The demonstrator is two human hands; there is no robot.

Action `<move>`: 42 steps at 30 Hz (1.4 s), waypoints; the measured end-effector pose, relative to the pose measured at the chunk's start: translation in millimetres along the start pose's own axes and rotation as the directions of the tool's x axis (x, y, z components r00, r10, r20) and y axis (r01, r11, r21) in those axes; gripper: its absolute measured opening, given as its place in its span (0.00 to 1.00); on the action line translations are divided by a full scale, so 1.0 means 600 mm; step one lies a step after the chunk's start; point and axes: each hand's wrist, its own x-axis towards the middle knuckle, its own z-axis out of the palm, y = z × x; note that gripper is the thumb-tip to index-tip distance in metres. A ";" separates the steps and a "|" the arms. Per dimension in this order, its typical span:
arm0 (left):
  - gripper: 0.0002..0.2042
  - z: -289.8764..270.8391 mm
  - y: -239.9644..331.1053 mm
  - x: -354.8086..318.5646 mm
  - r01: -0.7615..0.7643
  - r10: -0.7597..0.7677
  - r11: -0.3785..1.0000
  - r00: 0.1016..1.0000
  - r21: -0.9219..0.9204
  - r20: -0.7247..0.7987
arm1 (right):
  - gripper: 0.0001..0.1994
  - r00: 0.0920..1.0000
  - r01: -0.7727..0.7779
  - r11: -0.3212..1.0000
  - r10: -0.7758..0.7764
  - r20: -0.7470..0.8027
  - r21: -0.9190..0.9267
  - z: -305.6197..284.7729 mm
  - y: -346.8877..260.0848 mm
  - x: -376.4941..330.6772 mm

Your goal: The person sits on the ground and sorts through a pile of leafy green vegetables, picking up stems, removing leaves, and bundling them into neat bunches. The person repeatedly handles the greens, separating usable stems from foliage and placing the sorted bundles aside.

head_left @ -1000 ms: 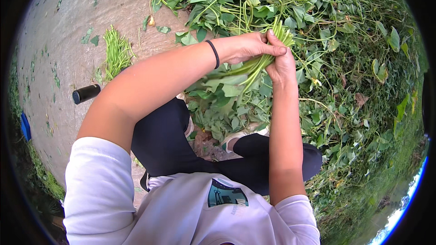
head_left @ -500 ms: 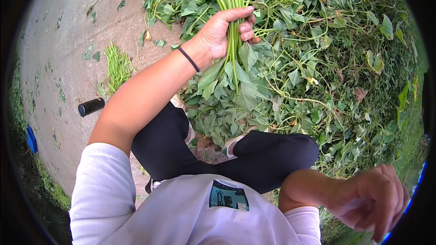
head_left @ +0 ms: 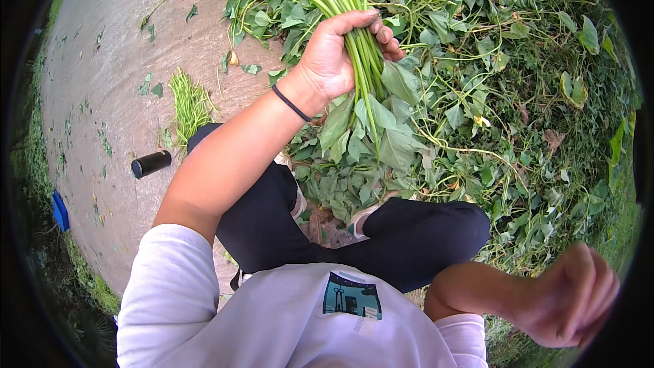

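My left hand (head_left: 330, 61) is wrapped round a bunch of leafy green stems (head_left: 366, 61). The cut-looking stem ends fan out above the thumb, and broad leaves hang below the palm. Under and beyond the bunch lies a large heap of leafy vines (head_left: 470, 82). Off to the lower right, my right hand (head_left: 572, 296) is raised beside my knee, well away from the bunch. Its fingers are curled in; whether something small is inside them is hidden.
On the concrete ground (head_left: 102, 116) at left lie a pile of trimmed green stems (head_left: 191, 105), a black cylinder (head_left: 151, 163) and scattered leaves. A blue object (head_left: 60, 211) sits at the far left edge. My bent legs (head_left: 266, 218) are close below the vines.
The bunch has tilted, its stem ends leaning further left, and my left fingers look slightly looser round it. My right hand's fingers have curled in more. The whole view has shifted a little.
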 end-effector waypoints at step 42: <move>0.15 0.048 -0.036 -0.004 0.175 -0.183 0.982 0.976 0.076 0.116 | 0.03 0.243 -0.956 0.215 0.961 -0.130 -0.198 -0.219 0.243 -0.003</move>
